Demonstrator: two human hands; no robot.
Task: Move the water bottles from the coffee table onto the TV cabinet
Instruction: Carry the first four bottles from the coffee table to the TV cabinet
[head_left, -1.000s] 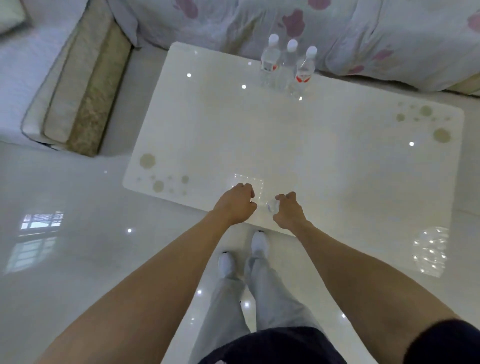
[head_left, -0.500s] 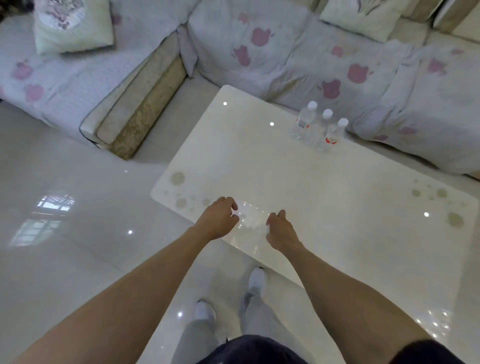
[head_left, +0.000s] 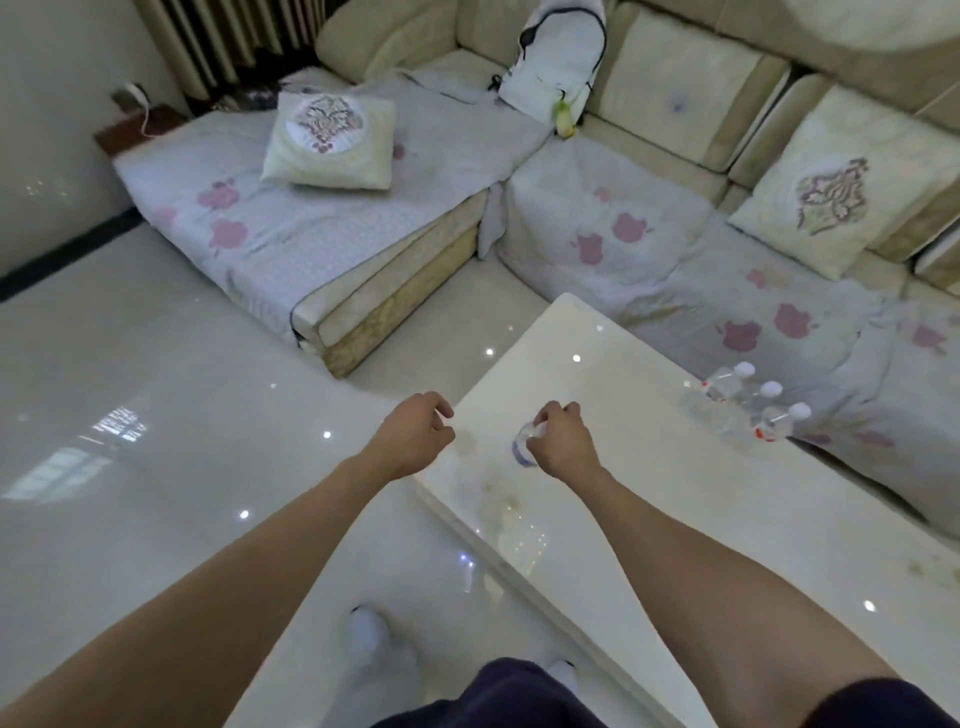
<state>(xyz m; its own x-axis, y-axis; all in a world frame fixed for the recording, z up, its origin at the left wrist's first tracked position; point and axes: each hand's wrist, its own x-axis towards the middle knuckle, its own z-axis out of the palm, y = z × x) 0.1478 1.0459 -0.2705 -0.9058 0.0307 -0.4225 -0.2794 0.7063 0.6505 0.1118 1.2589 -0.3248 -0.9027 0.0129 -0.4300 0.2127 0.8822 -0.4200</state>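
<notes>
three bottles on coffee table far edge | sofa behind | cushion far left

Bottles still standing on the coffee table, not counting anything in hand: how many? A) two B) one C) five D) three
D: three capped bottles stand clustered at the coffee table's far edge by the sofa, while the right hand grips a separate clear bottle from above and the left hand is empty.
</notes>
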